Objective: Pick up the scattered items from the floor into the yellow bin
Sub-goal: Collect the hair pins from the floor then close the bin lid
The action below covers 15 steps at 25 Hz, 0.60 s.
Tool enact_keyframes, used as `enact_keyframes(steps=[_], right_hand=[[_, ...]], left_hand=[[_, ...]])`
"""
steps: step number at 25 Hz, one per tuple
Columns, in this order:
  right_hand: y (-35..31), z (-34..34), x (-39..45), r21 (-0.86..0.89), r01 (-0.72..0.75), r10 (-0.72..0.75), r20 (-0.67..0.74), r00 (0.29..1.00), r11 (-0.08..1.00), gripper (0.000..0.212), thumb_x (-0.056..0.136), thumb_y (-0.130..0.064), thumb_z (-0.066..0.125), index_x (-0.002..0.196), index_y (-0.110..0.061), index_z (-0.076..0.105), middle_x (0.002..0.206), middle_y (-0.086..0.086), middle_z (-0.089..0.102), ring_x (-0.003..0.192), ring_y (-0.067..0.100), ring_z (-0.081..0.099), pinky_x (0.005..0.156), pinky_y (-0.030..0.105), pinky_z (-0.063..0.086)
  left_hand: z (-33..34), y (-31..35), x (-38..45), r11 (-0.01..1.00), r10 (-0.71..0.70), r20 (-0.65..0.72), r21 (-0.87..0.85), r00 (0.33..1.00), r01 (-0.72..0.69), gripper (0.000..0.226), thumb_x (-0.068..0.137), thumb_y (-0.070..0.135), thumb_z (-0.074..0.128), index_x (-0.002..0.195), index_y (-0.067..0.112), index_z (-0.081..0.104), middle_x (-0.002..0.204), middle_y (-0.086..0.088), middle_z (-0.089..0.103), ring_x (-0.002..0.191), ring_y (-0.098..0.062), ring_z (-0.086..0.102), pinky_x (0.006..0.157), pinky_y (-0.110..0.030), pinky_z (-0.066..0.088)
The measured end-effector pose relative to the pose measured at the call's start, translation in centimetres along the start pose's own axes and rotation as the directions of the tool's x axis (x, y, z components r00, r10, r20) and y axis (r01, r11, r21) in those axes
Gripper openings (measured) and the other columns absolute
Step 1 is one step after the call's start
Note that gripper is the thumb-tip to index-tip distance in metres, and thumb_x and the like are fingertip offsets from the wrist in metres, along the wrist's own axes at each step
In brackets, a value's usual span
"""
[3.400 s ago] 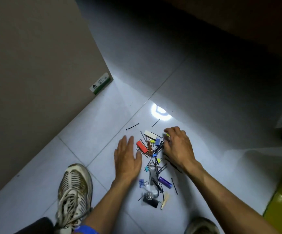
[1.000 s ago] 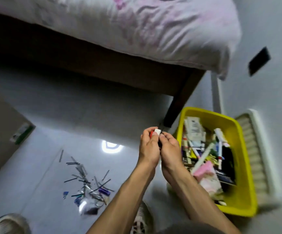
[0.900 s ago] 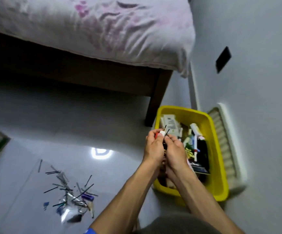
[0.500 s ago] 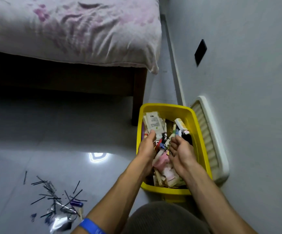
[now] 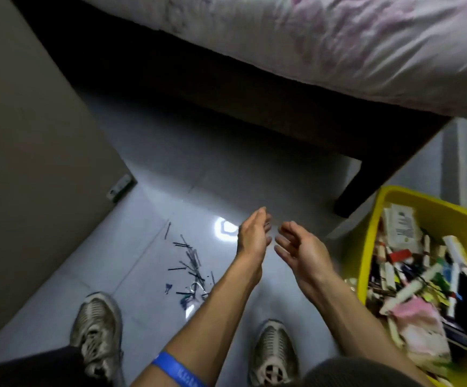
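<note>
I see left hand [image 5: 253,236] relaxed, empty | right hand [image 5: 300,248] relaxed, empty | yellow bin [image 5: 372,233] right | scattered items [image 5: 190,268] left

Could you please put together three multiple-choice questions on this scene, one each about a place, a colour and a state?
1. Where does the pile of scattered items lie?
A. On the floor, left of both hands
B. On the bed
C. Inside the bin

2. What colour is the wristband on the left forearm?
A. Red
B. Blue
C. Green

3. In what state are the left hand and right hand?
A. Both grip pins
B. One presses the floor
C. Both open, holding nothing

Answers: 1 A, the pins lie on the tiles beside the left shoe. 2 B, the band shows blue. 3 C, both hands hang in the air with loose fingers, left of the yellow bin.
</note>
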State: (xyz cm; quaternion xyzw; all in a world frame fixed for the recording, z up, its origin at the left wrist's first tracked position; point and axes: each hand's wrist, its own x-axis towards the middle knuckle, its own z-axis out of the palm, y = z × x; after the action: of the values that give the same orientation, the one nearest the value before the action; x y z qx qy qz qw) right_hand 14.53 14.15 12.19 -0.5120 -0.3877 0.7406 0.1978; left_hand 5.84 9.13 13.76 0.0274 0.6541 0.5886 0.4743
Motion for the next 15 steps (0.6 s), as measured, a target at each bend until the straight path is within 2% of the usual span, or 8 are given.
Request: enact_keyframes(steps=[2, 5, 7, 9, 11, 13, 15], right_hand=[[2.4, 4.2, 2.3, -0.090, -0.053, 0.059, 0.065, 0.996, 0.994, 0.020, 0.098, -0.028, 0.052, 0.107, -0.018, 0.067, 0.118, 0.001, 0.067, 0.105, 0.018, 0.065, 0.088, 0.034, 0.054], [6.1, 8.9, 5.7, -0.266, -0.109, 0.143, 0.115, 0.983, 0.958, 0.024, 0.098, -0.027, 0.052, 0.115, -0.016, 0.065, 0.113, 0.002, 0.069, 0.101, 0.021, 0.067, 0.086, 0.036, 0.056], [8.9, 11.3, 8.2, -0.424, -0.095, 0.173, 0.149, 0.974, 0.901, 0.021, 0.097, -0.025, 0.054, 0.113, -0.020, 0.066, 0.112, 0.001, 0.069, 0.098, 0.020, 0.067, 0.083, 0.036, 0.057], [11.5, 12.7, 10.7, -0.593, -0.005, 0.145, 0.189, 0.971, 0.805, 0.017, 0.094, -0.021, 0.058, 0.109, -0.024, 0.066, 0.114, 0.001, 0.068, 0.097, 0.018, 0.066, 0.086, 0.039, 0.057], [14.0, 13.1, 12.8, -0.754, 0.169, 0.062, 0.268, 0.961, 0.635, 0.024, 0.093, -0.020, 0.060, 0.116, -0.023, 0.063, 0.119, 0.000, 0.064, 0.103, 0.016, 0.063, 0.093, 0.039, 0.053], [15.4, 12.8, 14.1, -0.854, 0.388, -0.031, 0.403, 0.915, 0.346, 0.033, 0.090, -0.023, 0.060, 0.123, -0.021, 0.057, 0.121, -0.001, 0.058, 0.108, 0.019, 0.055, 0.093, 0.035, 0.048], [16.6, 12.3, 14.8, -0.857, 0.505, -0.052, 0.502, 0.863, 0.105, 0.037, 0.086, -0.025, 0.059, 0.123, -0.022, 0.053, 0.120, 0.001, 0.050, 0.106, 0.023, 0.049, 0.087, 0.035, 0.046]], left_hand=[[-5.3, -1.1, 3.0, 1.000, -0.016, -0.126, -0.011, 0.992, 0.015, 0.038, 0.102, 0.031, 0.043, 0.135, 0.019, 0.055, 0.133, -0.003, 0.059, 0.120, -0.019, 0.056, 0.104, -0.038, 0.046], [-12.5, -3.1, 7.0, 0.996, -0.008, -0.298, 0.083, 0.954, 0.034, 0.031, 0.097, 0.021, 0.049, 0.126, 0.022, 0.060, 0.129, -0.003, 0.061, 0.114, -0.019, 0.058, 0.102, -0.037, 0.047], [-17.2, -4.4, 9.8, 0.969, 0.019, -0.389, 0.234, 0.921, 0.079, 0.033, 0.095, 0.017, 0.049, 0.126, 0.022, 0.060, 0.130, -0.003, 0.060, 0.111, -0.019, 0.057, 0.094, -0.029, 0.045], [-21.2, -5.7, 13.0, 0.879, 0.092, -0.389, 0.464, 0.917, 0.109, 0.038, 0.095, 0.015, 0.050, 0.132, 0.020, 0.056, 0.137, -0.002, 0.055, 0.115, -0.018, 0.054, 0.098, -0.025, 0.041], [-23.6, -6.9, 16.2, 0.705, 0.157, -0.279, 0.703, 0.947, 0.090, 0.047, 0.095, 0.016, 0.049, 0.142, 0.018, 0.046, 0.152, -0.003, 0.038, 0.134, -0.020, 0.037, 0.109, -0.027, 0.029], [-24.4, -7.6, 18.4, 0.472, 0.185, -0.136, 0.881, 0.973, 0.034, 0.051, 0.094, 0.020, 0.049, 0.144, 0.014, 0.039, 0.157, -0.005, 0.025, 0.142, -0.025, 0.022, 0.115, -0.036, 0.026], [-24.4, -8.5, 18.9, 0.335, 0.234, -0.050, 0.942, 0.971, -0.032, 0.046, 0.091, 0.016, 0.050, 0.136, 0.008, 0.045, 0.148, -0.008, 0.033, 0.134, -0.029, 0.029, 0.108, -0.039, 0.034]])
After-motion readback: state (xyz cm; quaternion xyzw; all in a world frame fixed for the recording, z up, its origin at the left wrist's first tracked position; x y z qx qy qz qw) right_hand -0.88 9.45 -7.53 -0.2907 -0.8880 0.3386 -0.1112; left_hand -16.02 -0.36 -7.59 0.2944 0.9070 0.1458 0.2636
